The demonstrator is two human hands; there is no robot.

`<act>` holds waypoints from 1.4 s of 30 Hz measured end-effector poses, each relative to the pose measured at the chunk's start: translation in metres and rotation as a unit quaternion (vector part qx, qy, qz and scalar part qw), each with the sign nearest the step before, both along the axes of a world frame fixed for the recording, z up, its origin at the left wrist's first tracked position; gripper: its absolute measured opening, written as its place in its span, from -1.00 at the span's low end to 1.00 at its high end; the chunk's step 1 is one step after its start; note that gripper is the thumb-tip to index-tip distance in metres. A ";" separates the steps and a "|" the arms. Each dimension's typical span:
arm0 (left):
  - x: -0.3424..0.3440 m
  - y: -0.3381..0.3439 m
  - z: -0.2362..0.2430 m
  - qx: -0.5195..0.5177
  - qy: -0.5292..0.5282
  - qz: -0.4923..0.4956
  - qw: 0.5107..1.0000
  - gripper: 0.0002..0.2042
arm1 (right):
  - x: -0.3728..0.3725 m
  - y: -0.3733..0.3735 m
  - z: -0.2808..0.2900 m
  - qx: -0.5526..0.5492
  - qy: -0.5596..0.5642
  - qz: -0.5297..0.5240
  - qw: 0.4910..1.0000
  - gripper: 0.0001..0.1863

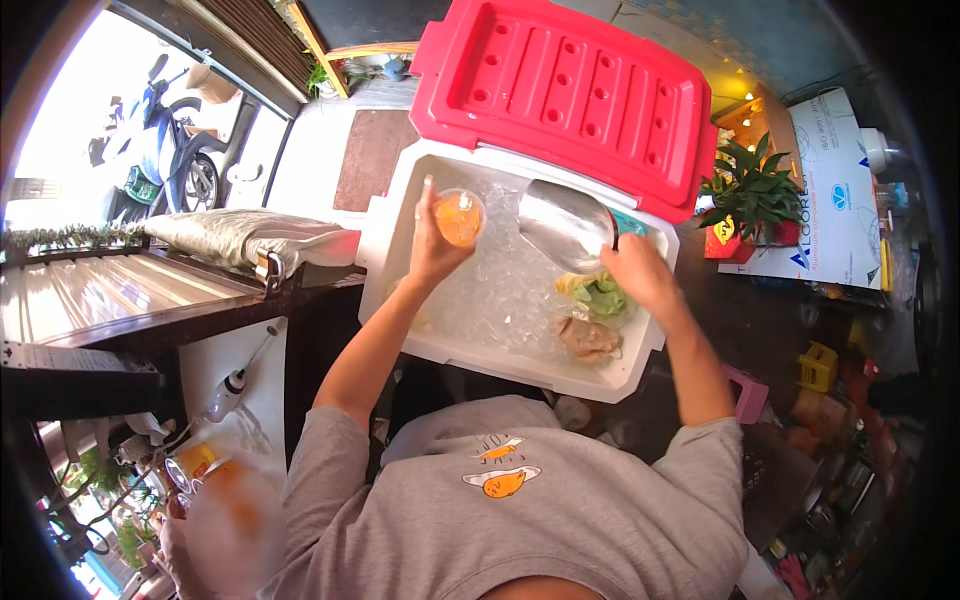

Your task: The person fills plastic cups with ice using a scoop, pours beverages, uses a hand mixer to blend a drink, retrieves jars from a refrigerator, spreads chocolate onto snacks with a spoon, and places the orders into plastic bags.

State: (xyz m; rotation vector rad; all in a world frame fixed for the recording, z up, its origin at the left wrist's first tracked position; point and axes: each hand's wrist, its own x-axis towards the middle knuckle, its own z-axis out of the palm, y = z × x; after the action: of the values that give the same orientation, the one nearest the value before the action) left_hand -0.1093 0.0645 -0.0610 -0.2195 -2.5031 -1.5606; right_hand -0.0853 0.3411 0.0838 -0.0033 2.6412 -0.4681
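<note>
A white cooler box (480, 368) stands in front of me, holding a bed of clear ice (490, 285). Over its left side, my left hand (432, 246) is closed around a clear plastic cup (460, 217) with something orange inside. My right hand (640, 268) grips the handle of a metal ice scoop (560, 222), held over the ice near the cooler's far right. Most of the scoop's handle is hidden in my fist. Beside the scoop, green leafy vegetables (600, 297) and a brown bag-like bundle (589, 340) lie on the ice.
The red cooler lid (570, 95) is tipped back behind the box. To the right are a potted plant (752, 185) and a printed board (835, 215). A cushion (245, 236) lies at left, and another person's hand (178, 545) shows at lower left.
</note>
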 end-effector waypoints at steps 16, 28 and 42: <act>0.007 -0.026 0.022 -0.021 -0.089 0.027 0.995 0.10 | 0.030 -0.121 -0.325 -0.189 -0.001 -0.359 0.914 -0.66; 0.003 -0.037 0.010 -0.076 -0.046 -0.036 0.995 0.01 | 0.097 -0.036 -0.128 -0.216 0.042 -0.283 0.934 -0.69; -0.005 0.021 0.012 -0.046 0.006 -0.146 0.988 0.00 | 0.092 -0.004 -0.070 -0.215 0.082 -0.248 0.941 -0.60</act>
State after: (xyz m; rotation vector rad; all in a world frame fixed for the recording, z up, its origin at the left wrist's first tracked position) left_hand -0.1141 0.0854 -0.0495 -0.6339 -2.6308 -1.5352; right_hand 0.0072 0.3371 0.0136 0.5155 2.6260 -1.2539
